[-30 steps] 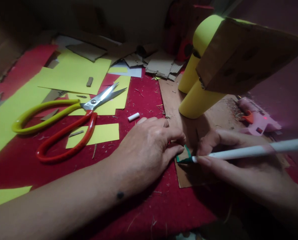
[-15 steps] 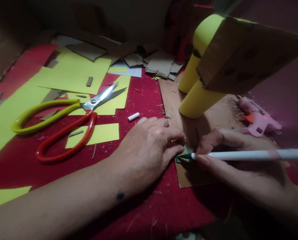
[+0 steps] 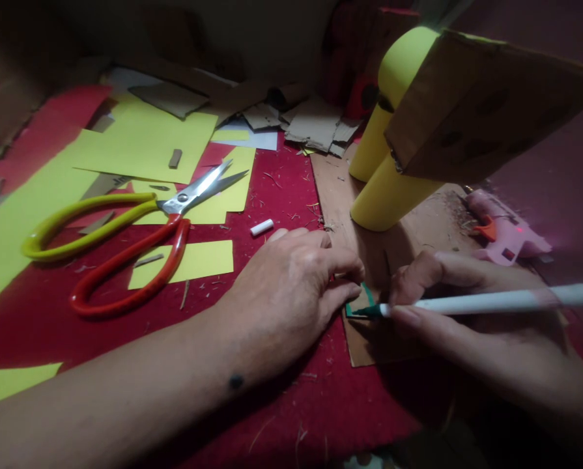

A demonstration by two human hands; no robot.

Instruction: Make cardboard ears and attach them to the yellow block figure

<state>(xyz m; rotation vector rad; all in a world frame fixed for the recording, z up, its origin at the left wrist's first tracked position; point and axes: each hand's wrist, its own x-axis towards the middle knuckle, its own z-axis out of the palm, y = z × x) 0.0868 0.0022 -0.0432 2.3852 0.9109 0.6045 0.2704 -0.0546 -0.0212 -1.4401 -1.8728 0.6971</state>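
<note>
My right hand is closed around a white-barrelled felt-tip pen. Its dark green tip rests on the near edge of a small cardboard piece that has green lines along its edges. With fingers curled, my left hand holds this piece at its far side, so part of it is hidden. Beneath both lies a flat cardboard base. A small white pen cap lies just beyond the left hand's knuckles.
Yellow- and red-handled scissors lie with blades apart over yellow paper. Two yellow tubes stand on the base under a brown cardboard box. A pink glue gun with a red light lies at right. Cardboard scraps are piled behind.
The pen tip has moved slightly down to the piece's near edge, and green now shows along that edge. My right hand has shifted a little; my left hand stays in place.
</note>
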